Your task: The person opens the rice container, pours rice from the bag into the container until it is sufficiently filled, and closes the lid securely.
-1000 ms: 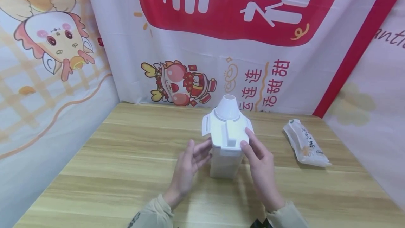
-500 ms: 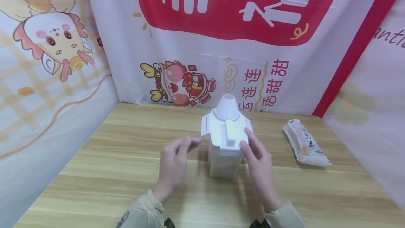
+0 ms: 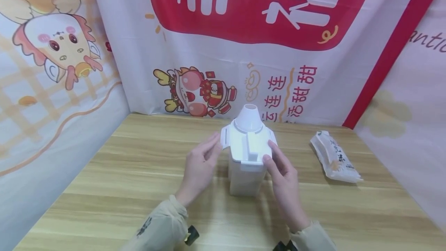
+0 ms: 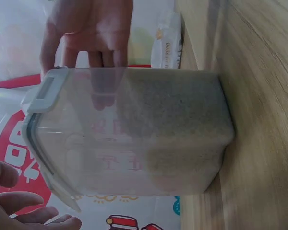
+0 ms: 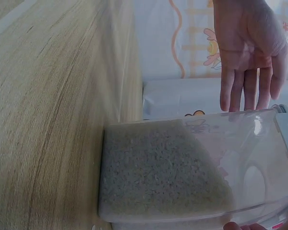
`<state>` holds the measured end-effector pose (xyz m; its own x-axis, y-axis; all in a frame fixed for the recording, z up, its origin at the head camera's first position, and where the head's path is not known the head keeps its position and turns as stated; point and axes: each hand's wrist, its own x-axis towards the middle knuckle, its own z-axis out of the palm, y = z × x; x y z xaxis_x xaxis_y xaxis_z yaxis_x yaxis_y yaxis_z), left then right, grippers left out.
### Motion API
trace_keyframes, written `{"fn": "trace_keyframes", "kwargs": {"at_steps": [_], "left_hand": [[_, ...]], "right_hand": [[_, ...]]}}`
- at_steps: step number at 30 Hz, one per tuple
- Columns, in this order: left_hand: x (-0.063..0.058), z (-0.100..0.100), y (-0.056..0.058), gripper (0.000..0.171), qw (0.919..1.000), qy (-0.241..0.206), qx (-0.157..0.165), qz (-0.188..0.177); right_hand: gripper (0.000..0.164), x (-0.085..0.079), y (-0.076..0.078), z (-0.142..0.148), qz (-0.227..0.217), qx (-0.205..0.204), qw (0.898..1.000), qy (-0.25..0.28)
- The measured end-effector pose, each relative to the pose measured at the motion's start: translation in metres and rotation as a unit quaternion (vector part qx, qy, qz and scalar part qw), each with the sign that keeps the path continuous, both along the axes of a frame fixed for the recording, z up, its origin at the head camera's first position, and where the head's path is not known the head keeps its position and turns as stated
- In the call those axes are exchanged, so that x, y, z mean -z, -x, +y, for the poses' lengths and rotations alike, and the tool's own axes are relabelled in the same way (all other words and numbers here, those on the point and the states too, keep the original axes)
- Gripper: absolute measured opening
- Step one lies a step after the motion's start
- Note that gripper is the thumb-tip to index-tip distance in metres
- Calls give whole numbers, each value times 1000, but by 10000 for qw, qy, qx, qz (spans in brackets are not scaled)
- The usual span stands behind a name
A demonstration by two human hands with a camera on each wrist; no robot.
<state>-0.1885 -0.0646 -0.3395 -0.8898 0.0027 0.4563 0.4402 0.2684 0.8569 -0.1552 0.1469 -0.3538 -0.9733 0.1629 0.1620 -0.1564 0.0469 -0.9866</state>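
A clear rice container [image 3: 245, 183] stands upright on the table, with a white lid [image 3: 242, 148] and a white cone [image 3: 249, 121] on top. Rice [image 5: 158, 175] fills its lower part, seen through the wall in the right wrist view. My right hand [image 3: 286, 185] holds the container's right side, thumb at the lid's front corner and fingers along the side. Beside the left latch [image 3: 225, 138], which sticks outward, my left hand [image 3: 200, 167] is raised with extended fingers; whether the fingertips touch the latch I cannot tell.
A white plastic packet [image 3: 336, 158] with printed characters lies at the right on the wooden table [image 3: 115, 196]. Printed cloth [image 3: 139, 57] hangs behind the table and along both sides.
My left hand moved away from the container's left side, then rose toward the left latch. My right hand stays at the right side, and the container stands in the same place.
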Motion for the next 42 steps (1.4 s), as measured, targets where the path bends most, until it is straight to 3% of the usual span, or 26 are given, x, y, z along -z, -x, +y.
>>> {"fn": "trace_keyframes", "kwargs": {"at_steps": [12, 33, 42], "left_hand": [[10, 9, 8, 38, 9994, 15, 66, -350], [21, 14, 6, 40, 9990, 291, -1, -334], [20, 16, 7, 44, 9988, 391, -89, -265]], "right_hand": [[51, 1, 1, 1, 1, -58, 10000, 43], [51, 4, -2, 2, -16, -20, 10000, 35], [51, 4, 1, 2, 120, -43, 9999, 45]]}}
